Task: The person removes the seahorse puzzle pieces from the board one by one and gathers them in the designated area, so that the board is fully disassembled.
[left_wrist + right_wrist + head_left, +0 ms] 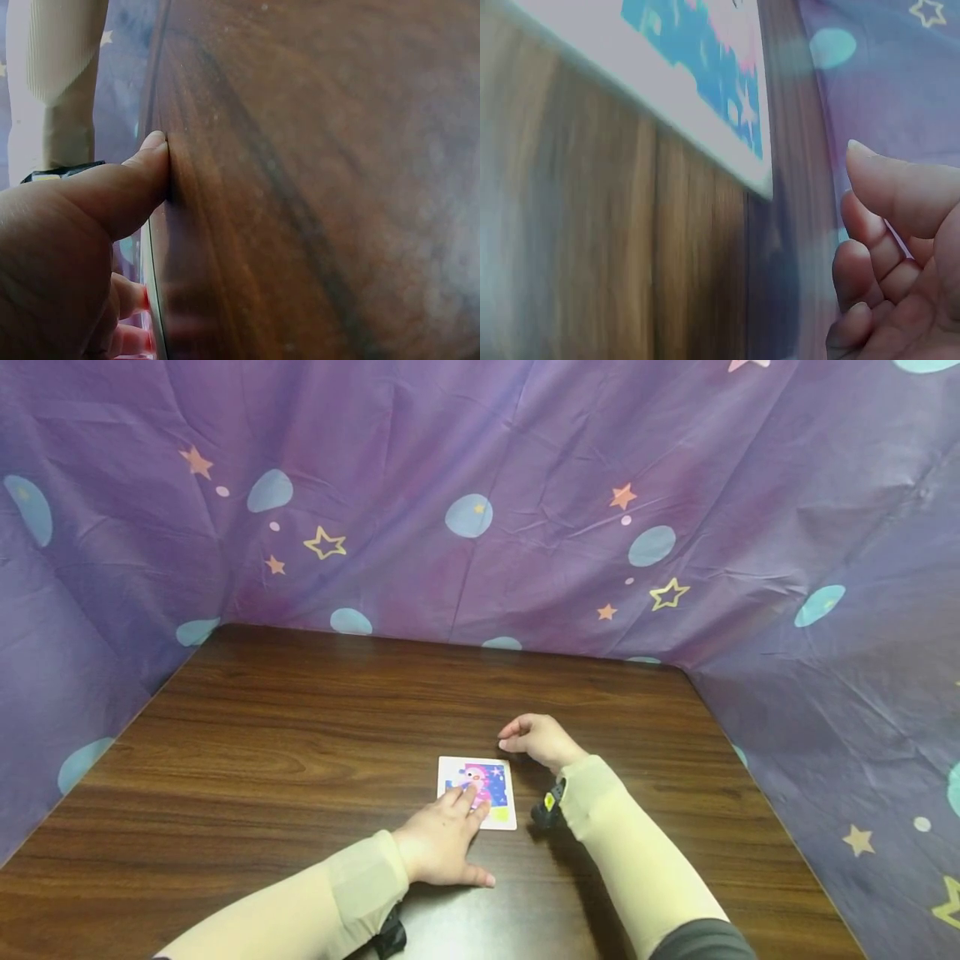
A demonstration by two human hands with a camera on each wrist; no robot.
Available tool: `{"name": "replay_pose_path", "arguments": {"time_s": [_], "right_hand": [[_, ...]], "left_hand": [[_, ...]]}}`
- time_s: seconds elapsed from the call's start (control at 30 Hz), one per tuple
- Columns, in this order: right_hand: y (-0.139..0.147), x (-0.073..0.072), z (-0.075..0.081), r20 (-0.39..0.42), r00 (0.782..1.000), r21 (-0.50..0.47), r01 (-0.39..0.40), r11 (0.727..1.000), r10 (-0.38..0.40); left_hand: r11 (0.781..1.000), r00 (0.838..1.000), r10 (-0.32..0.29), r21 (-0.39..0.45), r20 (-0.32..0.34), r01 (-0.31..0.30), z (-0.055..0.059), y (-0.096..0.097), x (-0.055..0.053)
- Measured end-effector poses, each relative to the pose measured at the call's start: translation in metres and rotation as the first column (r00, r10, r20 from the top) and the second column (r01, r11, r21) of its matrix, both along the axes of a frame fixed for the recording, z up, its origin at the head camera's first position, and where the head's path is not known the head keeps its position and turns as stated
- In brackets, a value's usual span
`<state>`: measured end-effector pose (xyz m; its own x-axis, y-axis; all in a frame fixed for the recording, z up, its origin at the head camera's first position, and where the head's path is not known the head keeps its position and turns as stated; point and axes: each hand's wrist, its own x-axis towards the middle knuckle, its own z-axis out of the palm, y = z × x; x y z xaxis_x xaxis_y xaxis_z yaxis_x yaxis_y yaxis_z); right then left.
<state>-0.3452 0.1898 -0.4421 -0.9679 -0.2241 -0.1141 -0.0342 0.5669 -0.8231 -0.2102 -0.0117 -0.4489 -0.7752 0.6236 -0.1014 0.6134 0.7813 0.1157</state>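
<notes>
Hung from nine o'clock round to three: a purple fabric backdrop point(390, 460) printed with pale blue ovals and stars. Spread in front: a glossy, dark brown wood-grain table point(300, 710). Reaching in from seven o'clock, a cream cloth left sleeve point(292, 893); from five o'clock, a cream cloth right sleeve point(637, 860). Left of middle, at seven o'clock, a bare left hand point(441, 843), fingers spread, thumb stretched aside, grasping nothing. At two o'clock, a bare right hand point(542, 742), fingers loosely bent, thumb apart from them, released and carrying nothing. Flat near the table's middle, partly beneath the left fingers: a square, white-bordered card point(498, 793), showing a pink cartoon figure on blue. Just beyond its four o'clock edge, a small black wrist device point(543, 814) with a yellow patch.

Could skid or swivel on the smooth wood if pressed unevenly from seven o'clock; could also get nudged by the device if swung toward nine.
</notes>
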Motion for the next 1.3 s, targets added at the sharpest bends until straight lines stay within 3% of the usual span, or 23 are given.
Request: {"name": "replay_pose_path", "arguments": {"time_s": [0.27,0.43,0.9,1.1,1.3], "right_hand": [[-0.027,0.008,-0.003,0.063,0.996,-0.111,-0.062,0.992,0.069],[-0.034,0.013,-0.009,0.096,0.986,-0.127,-0.120,0.985,0.133],[-0.038,0.012,-0.013,0.118,0.952,0.014,-0.285,0.958,0.281],[-0.041,0.011,-0.008,0.092,0.928,0.132,-0.372,0.919,0.362],[-0.043,0.012,-0.004,0.124,0.925,0.184,-0.377,0.908,0.359]], "left_hand": [[1.000,1.000,-0.003,0.005,0.001,0.003,0.001,0.000,0.001],[1.000,1.000,-0.005,0.007,-0.014,0.005,0.000,0.000,0.000],[1.000,1.000,-0.005,0.019,-0.011,0.006,-0.002,0.000,0.000],[0.999,1.000,-0.005,0.031,-0.003,0.005,-0.002,0.000,0.000],[1.000,1.000,-0.005,0.029,0.005,0.004,0.000,0.000,0.001]]}}
